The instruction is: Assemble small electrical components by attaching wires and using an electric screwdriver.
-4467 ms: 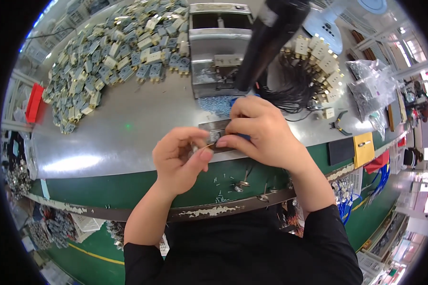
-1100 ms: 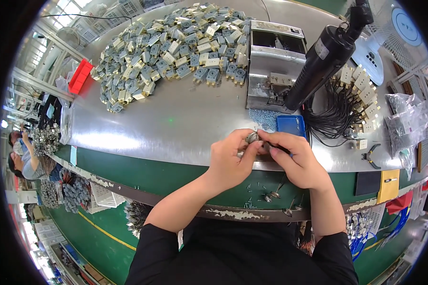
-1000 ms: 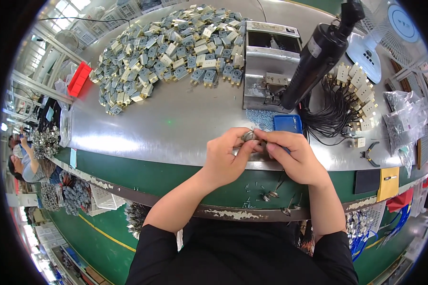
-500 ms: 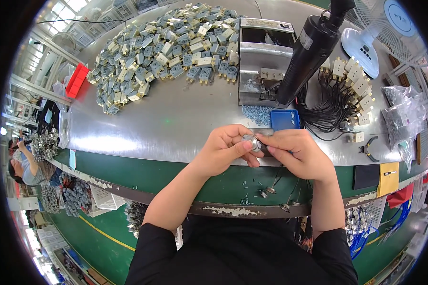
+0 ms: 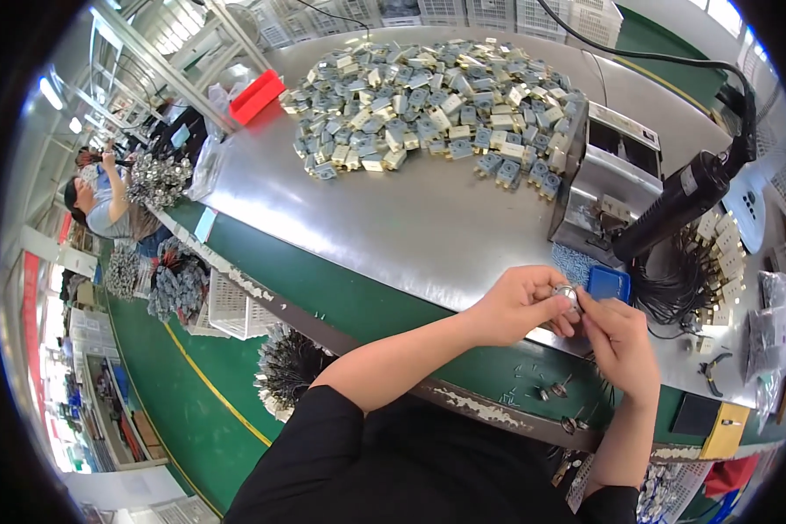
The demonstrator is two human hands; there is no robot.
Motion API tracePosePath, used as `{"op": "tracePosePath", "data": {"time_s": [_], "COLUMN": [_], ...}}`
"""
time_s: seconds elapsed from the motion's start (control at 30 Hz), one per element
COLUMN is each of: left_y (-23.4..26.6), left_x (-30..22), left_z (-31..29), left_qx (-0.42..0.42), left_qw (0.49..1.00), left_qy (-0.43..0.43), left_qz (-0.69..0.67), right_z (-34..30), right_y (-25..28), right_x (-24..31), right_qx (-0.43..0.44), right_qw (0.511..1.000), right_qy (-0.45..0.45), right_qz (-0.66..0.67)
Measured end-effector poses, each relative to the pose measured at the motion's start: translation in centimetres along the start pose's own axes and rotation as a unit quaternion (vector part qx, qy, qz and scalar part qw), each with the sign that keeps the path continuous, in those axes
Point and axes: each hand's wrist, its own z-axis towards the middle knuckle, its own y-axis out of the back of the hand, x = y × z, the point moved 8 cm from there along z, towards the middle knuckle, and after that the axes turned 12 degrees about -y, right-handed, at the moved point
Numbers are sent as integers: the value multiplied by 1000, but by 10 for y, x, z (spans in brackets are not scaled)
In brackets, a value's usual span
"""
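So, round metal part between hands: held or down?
Held: left hand pinches the round metal part between thumb and fingers; right hand at its edge.

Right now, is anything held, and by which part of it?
The left hand holds a round metal part by its left side, between thumb and fingers. The right hand has fingertips at the right edge; whether they grip cannot be told.

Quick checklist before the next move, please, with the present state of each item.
1. Left hand has a grip on the round metal part: ok.
2. Right hand beside the part: ok.
3. Small item pinched in the right hand: cannot tell.
4. Black cylindrical tool apart from both hands: ok.
5. Green mat free of small loose pieces: not ok, several lie there.
6. Pliers apart from both hands: ok.
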Motion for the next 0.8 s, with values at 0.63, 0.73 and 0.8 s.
{"op": "tracePosePath", "data": {"time_s": [0.63,0.73,0.8], "left_y": [239,232,228], "left_x": [-159,-156,-151], "left_z": [-1,-2,0], "left_qx": [-258,-259,-250], "left_qw": [419,453,464], "left_qy": [-1,-51,-47], "left_qz": [870,851,848], "right_z": [3,1,-1], "right_y": [45,48,50], "right_x": [-76,-82,-84], "right_qx": [-62,-45,-64], "right_qw": [995,995,994], "right_qy": [-79,-77,-72], "right_qz": [-27,-49,-50]}}
